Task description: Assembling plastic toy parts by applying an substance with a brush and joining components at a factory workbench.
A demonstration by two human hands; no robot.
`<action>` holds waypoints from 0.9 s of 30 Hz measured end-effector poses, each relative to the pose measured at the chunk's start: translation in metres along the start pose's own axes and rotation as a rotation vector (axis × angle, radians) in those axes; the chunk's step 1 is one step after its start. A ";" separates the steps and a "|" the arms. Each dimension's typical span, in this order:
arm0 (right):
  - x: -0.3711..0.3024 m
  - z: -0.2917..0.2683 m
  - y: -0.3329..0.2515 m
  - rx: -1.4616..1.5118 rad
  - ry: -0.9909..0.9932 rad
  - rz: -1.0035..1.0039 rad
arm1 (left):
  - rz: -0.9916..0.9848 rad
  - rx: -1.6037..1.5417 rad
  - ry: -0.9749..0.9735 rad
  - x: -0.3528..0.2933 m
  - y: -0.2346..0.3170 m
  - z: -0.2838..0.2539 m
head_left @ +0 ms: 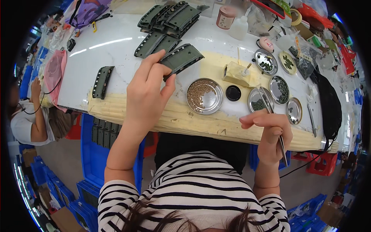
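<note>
My left hand (146, 92) has its fingers closed around the near left end of a dark green curved panel (183, 58) with a row of small studs along its edge. More panels like it lie in a pile (170, 18) just beyond, and a single green panel (102, 82) lies apart to the left. In my right hand (272, 133) is a pair of metal tweezers (267, 101), its tips over a round tin (252, 96) of small dark green bits. A tin of brown granules (201, 87) sits between my hands, beside a small black round cap (233, 93).
Further tins (279, 89) of green pieces stand at the right, near a yellowish block (235, 74). A white bottle (239, 28) and a pink jar (226, 17) are at the back. A blue crate (88, 154) with green panels sits below the table's left; another person (33, 121) is far left.
</note>
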State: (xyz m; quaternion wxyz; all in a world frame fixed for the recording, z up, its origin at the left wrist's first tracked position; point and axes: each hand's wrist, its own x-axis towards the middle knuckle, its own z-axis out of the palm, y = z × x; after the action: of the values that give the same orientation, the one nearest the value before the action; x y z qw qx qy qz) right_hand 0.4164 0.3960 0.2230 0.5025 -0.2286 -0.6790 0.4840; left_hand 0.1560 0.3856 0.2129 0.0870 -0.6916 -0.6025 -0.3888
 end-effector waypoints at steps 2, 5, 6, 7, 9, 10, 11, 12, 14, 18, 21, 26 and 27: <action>0.007 0.003 0.007 -0.050 0.034 -0.008 | 0.030 -0.105 0.020 -0.011 0.002 -0.009; 0.021 0.008 0.009 -0.044 -0.006 0.008 | 0.084 -0.283 0.029 -0.027 0.016 -0.014; 0.024 0.010 0.010 -0.033 -0.014 0.004 | 0.114 -0.322 0.007 -0.032 0.022 -0.016; 0.025 0.014 0.010 -0.021 -0.027 0.000 | 0.105 -0.400 -0.006 -0.038 0.026 -0.015; 0.025 0.013 0.010 0.024 -0.062 0.045 | 0.115 -0.432 -0.050 -0.044 0.036 -0.018; 0.022 0.007 0.012 0.021 -0.104 0.050 | 0.128 -0.462 -0.079 -0.048 0.036 -0.017; 0.021 0.004 0.012 0.017 -0.145 0.055 | 0.141 -0.493 -0.109 -0.052 0.035 -0.016; 0.020 0.003 0.007 0.016 -0.104 0.075 | 0.155 -0.524 -0.138 -0.055 0.035 -0.015; 0.016 -0.001 -0.003 0.047 -0.145 0.088 | 0.009 -0.802 -0.257 -0.055 0.043 -0.020; 0.006 -0.007 -0.018 -0.016 -0.407 0.096 | -0.487 -1.559 -0.703 -0.054 0.047 -0.019; 0.005 -0.005 -0.020 -0.109 -0.538 0.075 | -0.502 -1.673 -1.006 -0.054 0.047 -0.009; 0.006 -0.009 -0.017 -0.109 -0.322 -0.023 | -0.716 -1.684 -1.059 -0.048 0.052 -0.013; 0.001 -0.018 -0.016 0.057 -0.171 0.028 | -0.837 -1.722 -1.044 -0.046 0.055 -0.016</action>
State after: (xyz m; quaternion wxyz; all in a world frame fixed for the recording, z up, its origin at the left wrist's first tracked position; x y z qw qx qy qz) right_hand 0.4354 0.3979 0.2383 0.4421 -0.1817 -0.7022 0.5277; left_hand 0.2002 0.3272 0.2133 -0.8323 -0.3406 -0.2783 -0.3375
